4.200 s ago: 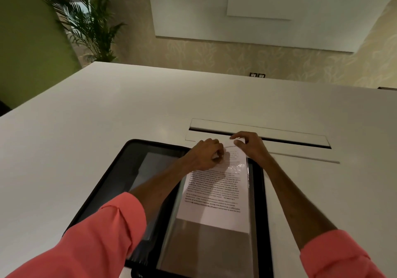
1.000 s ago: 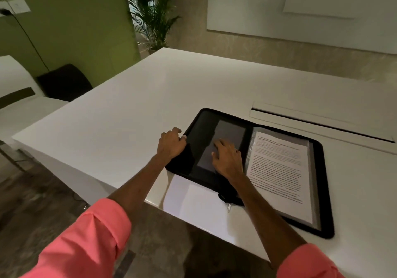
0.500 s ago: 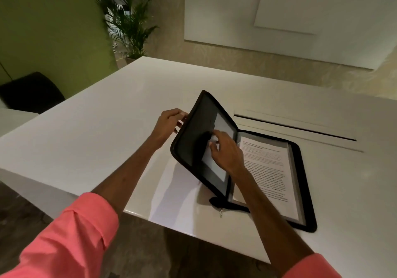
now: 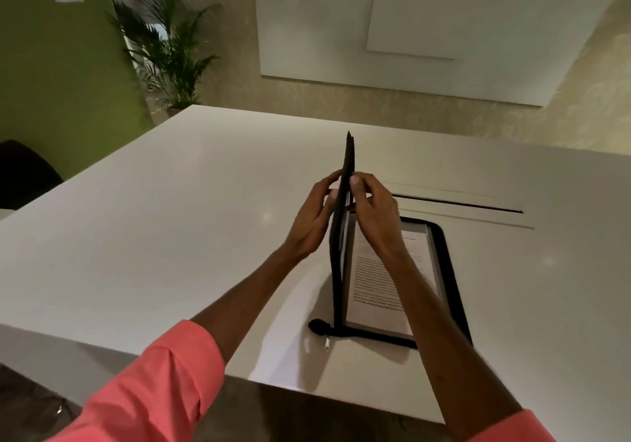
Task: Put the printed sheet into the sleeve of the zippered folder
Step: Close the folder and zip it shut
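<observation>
The black zippered folder [image 4: 450,270] lies on the white table with its right half flat. The printed sheet [image 4: 375,277] sits in the clear sleeve of that right half. The folder's left cover [image 4: 345,223] stands upright, seen edge-on. My left hand [image 4: 314,223] grips the cover from its outer side, fingers curled at the top edge. My right hand [image 4: 374,209] presses against the cover's inner side, fingertips at the same edge. A zipper pull [image 4: 327,343] hangs at the folder's near corner.
The white table [image 4: 170,236] has a long cable slot [image 4: 457,204] just behind the folder. The near table edge runs below the folder. A potted palm [image 4: 167,48] and a green wall stand at the back left, a dark chair [image 4: 24,171] at far left.
The left cover was lying flat a second ago, then half raised. It now stands vertical, lifted by both hands. The sheet stays in the right sleeve.
</observation>
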The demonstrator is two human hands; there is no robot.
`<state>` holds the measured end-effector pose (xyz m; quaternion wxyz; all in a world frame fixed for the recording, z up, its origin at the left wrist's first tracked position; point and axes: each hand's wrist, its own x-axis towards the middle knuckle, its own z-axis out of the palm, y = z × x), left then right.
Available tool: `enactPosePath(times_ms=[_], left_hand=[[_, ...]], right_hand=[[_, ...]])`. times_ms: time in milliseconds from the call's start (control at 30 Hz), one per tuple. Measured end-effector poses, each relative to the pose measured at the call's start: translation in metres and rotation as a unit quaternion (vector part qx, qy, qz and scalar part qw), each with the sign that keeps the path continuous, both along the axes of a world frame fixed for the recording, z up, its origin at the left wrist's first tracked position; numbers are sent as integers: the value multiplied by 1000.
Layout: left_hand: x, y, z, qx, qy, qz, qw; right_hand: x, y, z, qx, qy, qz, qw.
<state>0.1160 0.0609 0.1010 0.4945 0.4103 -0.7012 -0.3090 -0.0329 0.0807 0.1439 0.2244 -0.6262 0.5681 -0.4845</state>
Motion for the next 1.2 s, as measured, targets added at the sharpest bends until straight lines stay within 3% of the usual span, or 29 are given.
enactPosePath(times_ms=[200,367,700,1000,1200], left_hand=[[-55,1,1,-24,-107,-83,990],[-98,4,-19,0,-195,-119,974],[-140,8,-80,74,-354,-72,929],[-157,14,-100,76,-459,-33,885],[-156,21,-101,78,-475,-19,876]], right_hand=[[-64,2,18,42,-119,-61,990],[-131,9,3,105,-69,-100,987],[-217,23,-84,223,-44,-192,955],[-212,32,-136,211,131,-183,951],[-200,40,-159,178,287,-189,922]])
